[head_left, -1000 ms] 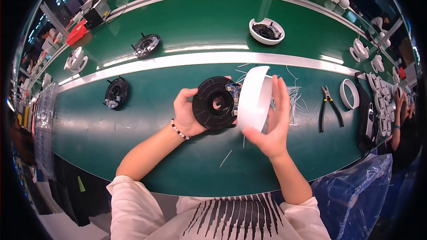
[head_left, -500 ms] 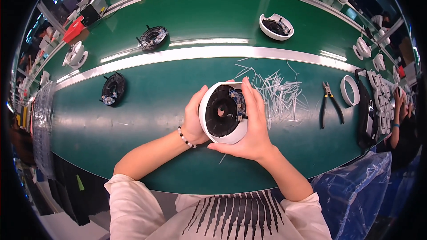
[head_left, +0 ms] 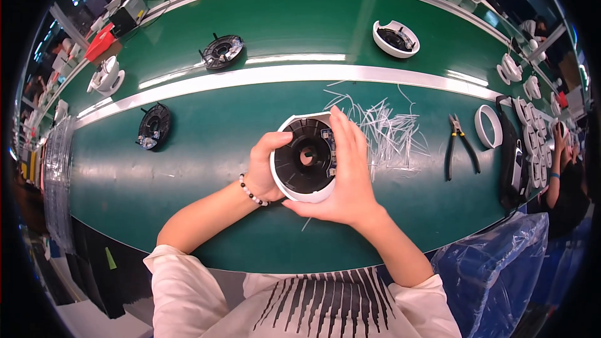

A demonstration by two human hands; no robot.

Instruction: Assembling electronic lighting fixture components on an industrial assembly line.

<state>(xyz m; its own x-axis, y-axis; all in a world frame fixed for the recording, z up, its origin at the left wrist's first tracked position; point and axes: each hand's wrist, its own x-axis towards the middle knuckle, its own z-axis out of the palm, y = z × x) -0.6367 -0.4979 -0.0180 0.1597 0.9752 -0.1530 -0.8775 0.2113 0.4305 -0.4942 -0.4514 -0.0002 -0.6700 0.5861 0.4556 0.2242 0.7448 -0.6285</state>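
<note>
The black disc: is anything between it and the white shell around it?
Nothing visible is in the way: the black disc sits inside the white shell, left hand and right hand holding the shell from either side. Its underside is hidden.

A fisheye camera on the person's head is looking down and forward over the green table [head_left: 125,175], viewing the left hand [head_left: 261,169] and right hand [head_left: 352,178] from near, while straight edges are bending toward its rim.
</note>
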